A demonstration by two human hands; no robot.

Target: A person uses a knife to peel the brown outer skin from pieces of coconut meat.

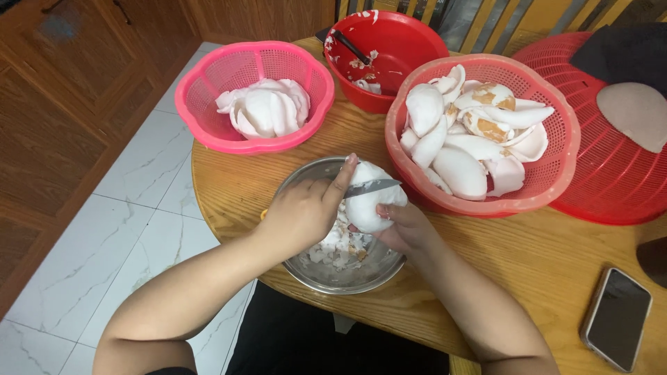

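My left hand (302,212) grips a small knife (372,186), thumb stretched up against a white coconut piece (368,205). The blade lies across that piece. My right hand (406,228) cups the piece from below and from the right. Both hands hover over a steel bowl (306,267) that holds white and brownish shavings. A pink basket (208,104) at the back left holds clean white coconut pieces. A salmon-pink basket (549,187) right of my hands is heaped with coconut pieces, some with brown skin on them.
A red bowl (410,42) with scraps and a dark utensil stands at the back. A large red basket (611,173) at the far right carries a pale piece and a dark cloth. A phone (616,317) lies face up near the round wooden table's (542,257) front edge. Tiled floor lies to the left.
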